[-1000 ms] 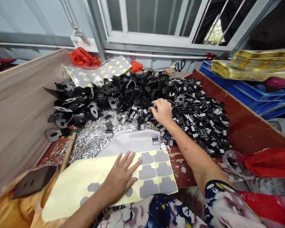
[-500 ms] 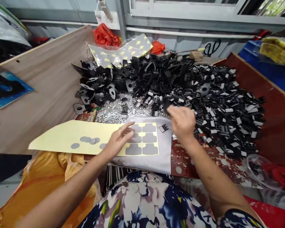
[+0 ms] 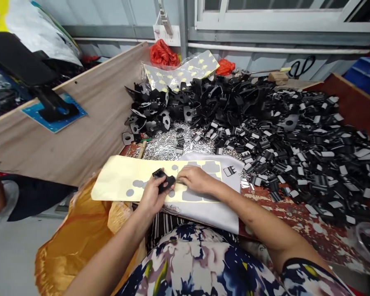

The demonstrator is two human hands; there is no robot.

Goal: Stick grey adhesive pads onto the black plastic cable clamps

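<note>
Black plastic piece [image 3: 163,186] is gripped in the left hand [image 3: 152,196], above the pale yellow sheet [image 3: 112,176] with grey stickers [image 3: 211,167]. The right hand [image 3: 193,179] has its fingertips close together, just beside the right end of this piece; whether they pinch something small, I am not able to see. Under the sheet lies a grey cloth [image 3: 226,218], carrying one small black clip [image 3: 230,170]. Behind, on the worn red counter [image 3: 283,207], are shiny metal pins [image 3: 165,144] and a big heap of black parts [image 3: 296,144].
</note>
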